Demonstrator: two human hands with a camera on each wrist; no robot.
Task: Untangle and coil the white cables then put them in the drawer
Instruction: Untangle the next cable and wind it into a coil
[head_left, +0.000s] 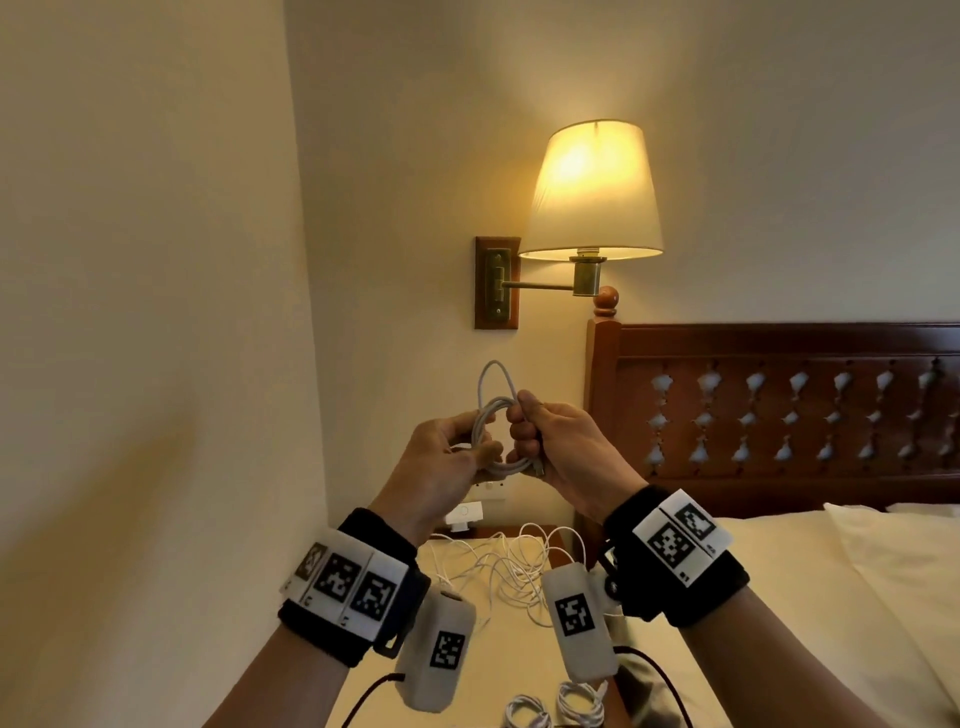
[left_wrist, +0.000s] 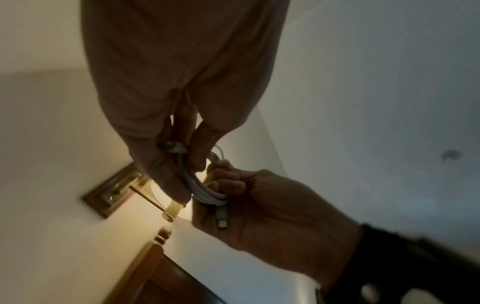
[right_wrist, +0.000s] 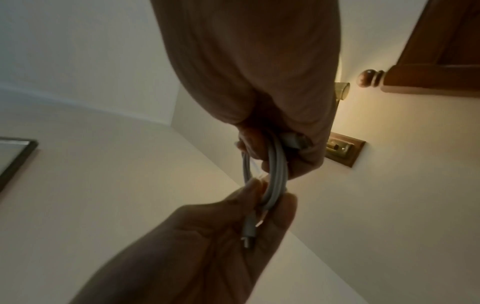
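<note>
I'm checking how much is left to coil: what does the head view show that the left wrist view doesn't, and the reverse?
Only the head view shows the tangled white cables lying on the bedside table, two finished coils at its near edge, and the bed.

Only the left wrist view shows a connector lying against the right palm.

Both show the left hand and right hand holding the partly wound coil, plus the lit wall lamp. No drawer shows in either.

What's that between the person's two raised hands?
A coiled white cable, gripped by the left hand on one side and the right hand on the other, with one loop sticking up. The head view shows it best.
</note>
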